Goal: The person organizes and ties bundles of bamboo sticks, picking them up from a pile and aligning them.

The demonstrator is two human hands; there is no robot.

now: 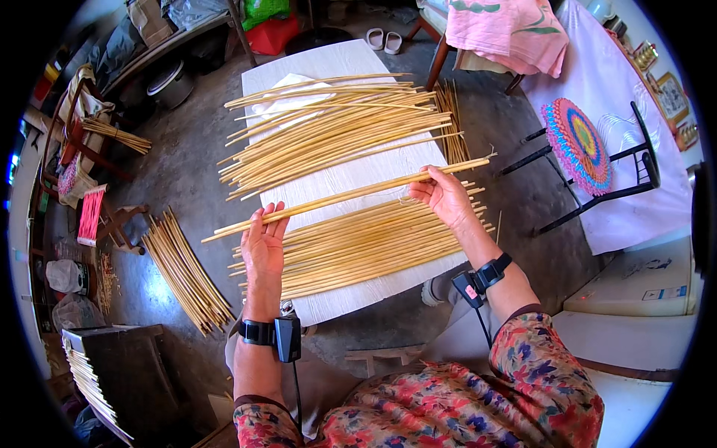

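My left hand [264, 241] supports the left part of a couple of long, thin yellow canes [347, 194], fingers beneath and thumb at the side. Farther along to the right, my right hand [446, 196] pinches the same canes between thumb and fingers. A thin thread hangs by the right fingers. The canes slant above a white table [358, 293]. Beyond them lies a loose, overlapping pile of similar canes [341, 134]. Nearer me, more canes [369, 246] lie side by side in a row.
A white cloth [285, 89] lies partly under the far pile. On the floor at left rests a batch of canes [182, 274], with a dark box [120, 364] nearer me. A stool with a crocheted cover [580, 147] stands right; a chair with pink cloth [504, 33] stands behind.
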